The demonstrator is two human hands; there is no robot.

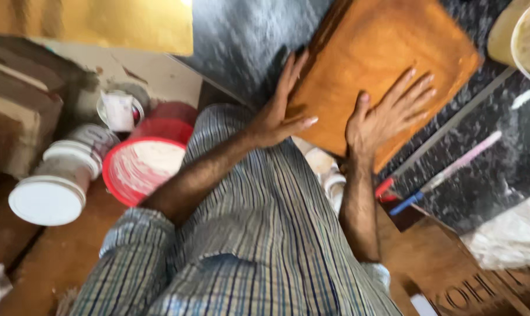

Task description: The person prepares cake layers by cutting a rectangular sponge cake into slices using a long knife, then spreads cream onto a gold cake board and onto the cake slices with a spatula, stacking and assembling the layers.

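Hands pressed a brown wooden board (pixel 382 64) against the dark speckled table (pixel 241 41), and that board lay tilted across the far middle of the view, one corner hanging over the table's near edge. The left hand (pixel 279 114) curled round the board's left edge, fingers stretched up along the side and thumb pointing right across the face, seemingly to stop the board from sliding sideways. The right hand (pixel 388 114) lay flat and spread wide on the top face near the lower edge, palm down, gripping nothing, its weight apparently steadying the board from above. Both forearms reached out from rolled sleeves of a striped checked shirt (pixel 247 246) that filled the near middle. Down on the left, well apart from the hands, a red bucket (pixel 142 167) with pale residue inside sat on the floor, just beside a white lidded tub (pixel 57 184) lying tipped over, and a small white cup (pixel 120 110) stood farther off by the wall. To the right of the board, a thin pink and blue stick-like tool (pixel 446 172) rested on the table, near a crumpled pale sheet (pixel 510 234). A white bowl rim (pixel 525 41) showed at the far right corner; motion blur hid finer detail.
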